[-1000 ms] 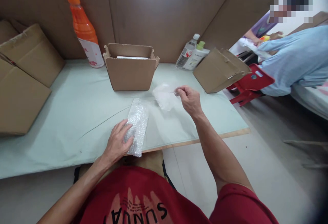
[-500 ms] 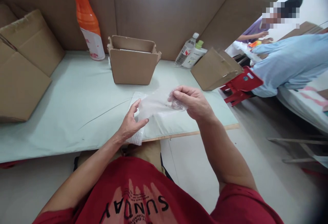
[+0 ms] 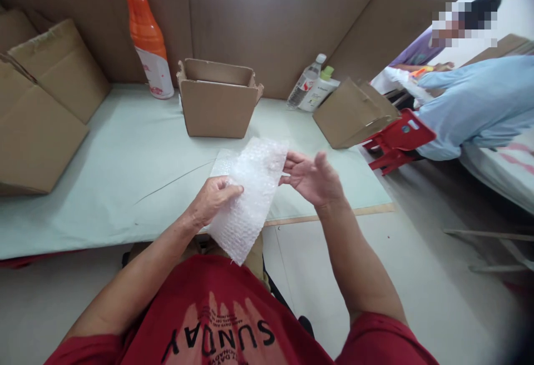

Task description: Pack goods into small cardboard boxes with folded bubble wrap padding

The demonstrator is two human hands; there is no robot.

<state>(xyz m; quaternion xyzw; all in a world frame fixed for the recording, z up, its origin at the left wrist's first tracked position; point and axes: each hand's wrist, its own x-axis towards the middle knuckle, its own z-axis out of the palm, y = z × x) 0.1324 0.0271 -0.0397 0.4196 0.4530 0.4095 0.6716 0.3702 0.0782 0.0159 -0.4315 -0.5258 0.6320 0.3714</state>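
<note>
My left hand (image 3: 213, 201) grips the left edge of a clear bubble-wrap bag (image 3: 250, 192) and holds it up over the near edge of the pale green table (image 3: 125, 153). My right hand (image 3: 312, 178) is beside the bag's right edge with its fingers stretched out, the fingertips touching or almost touching the wrap. Part of another bubble-wrap piece (image 3: 221, 163) shows on the table behind the bag.
An open cardboard box (image 3: 217, 100) stands mid-table, an orange bottle (image 3: 147, 37) at the back left, two small bottles (image 3: 312, 82) and a tipped carton (image 3: 354, 112) at the right. Flat cardboard (image 3: 37, 114) lies left. Other people sit beyond a red stool (image 3: 396, 137).
My left hand left the bubble wrap lying on the table and took hold of the bag my right hand brought in. My right hand's pinch has loosened into spread fingers.
</note>
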